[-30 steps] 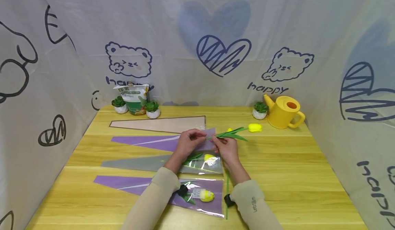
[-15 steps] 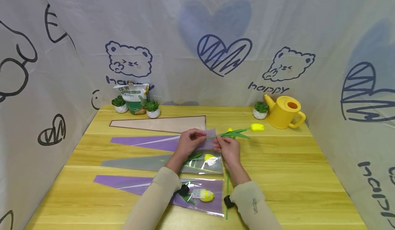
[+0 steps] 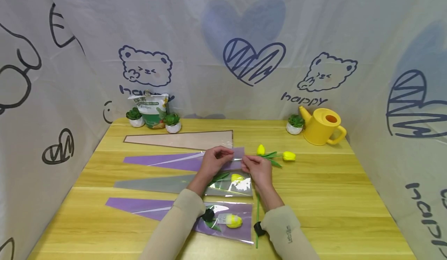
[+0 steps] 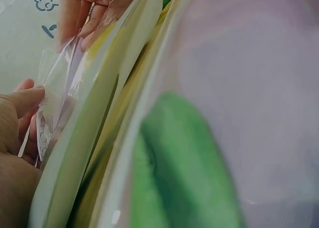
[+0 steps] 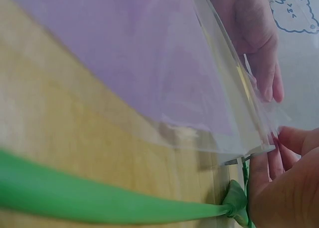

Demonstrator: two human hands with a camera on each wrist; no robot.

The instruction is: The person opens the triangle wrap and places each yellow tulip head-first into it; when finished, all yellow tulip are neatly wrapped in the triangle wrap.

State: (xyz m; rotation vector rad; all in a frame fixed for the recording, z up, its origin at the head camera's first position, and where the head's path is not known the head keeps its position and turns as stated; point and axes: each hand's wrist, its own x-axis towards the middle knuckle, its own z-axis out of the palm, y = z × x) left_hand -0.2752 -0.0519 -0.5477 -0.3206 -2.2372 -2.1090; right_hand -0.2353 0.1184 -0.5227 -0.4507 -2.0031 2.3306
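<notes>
My left hand (image 3: 214, 161) pinches the mouth of a purple flower sleeve (image 3: 157, 161) between thumb and fingers. Close by at the same mouth, my right hand (image 3: 258, 169) pinches the clear film edge (image 5: 266, 111). Just right of it a yellow tulip (image 3: 289, 156) with green leaves lies on the table, the near part of its stem hidden by the hand. A second yellow tulip bud (image 3: 260, 150) shows behind the right hand; a green stem (image 3: 257, 221) runs under the right forearm. Nearer me, a grey sleeve (image 3: 153, 184) and another purple sleeve (image 3: 139, 207) each hold a yellow tulip.
A beige sleeve (image 3: 181, 139) lies behind the purple one. Along the back edge stand a fertilizer bag (image 3: 152, 112), potted succulents (image 3: 172, 123) and a yellow watering can (image 3: 320, 126). The wooden table (image 3: 331, 201) extends to the right of the hands.
The tulip my right hand was holding by the stem has dropped toward the table, its head lower. My right hand has moved to the sleeve's film edge; the left stays put.
</notes>
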